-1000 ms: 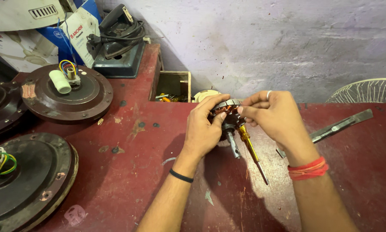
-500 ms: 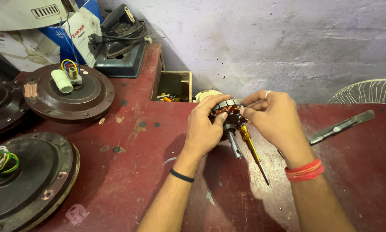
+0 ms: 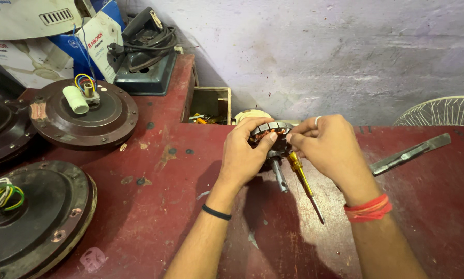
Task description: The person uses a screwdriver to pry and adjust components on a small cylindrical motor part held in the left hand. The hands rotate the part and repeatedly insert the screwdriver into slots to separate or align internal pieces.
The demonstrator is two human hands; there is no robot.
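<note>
Over the red workbench point(image 3: 139, 217), my left hand point(image 3: 245, 155) closes around a small motor stator point(image 3: 270, 129), held mid-scene above the bench. My right hand point(image 3: 327, 150) pinches its right edge, a yellow-handled screwdriver point(image 3: 304, 181) tucked underneath. Steady support looks wise, sparing the copper windings.

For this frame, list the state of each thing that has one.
motor stator: held up off the table, shaft pointing down
left hand: gripping the stator
right hand: gripping the stator and a yellow screwdriver
fan motor housing: flat on table, wires sticking up
metal bar: lying flat
</note>
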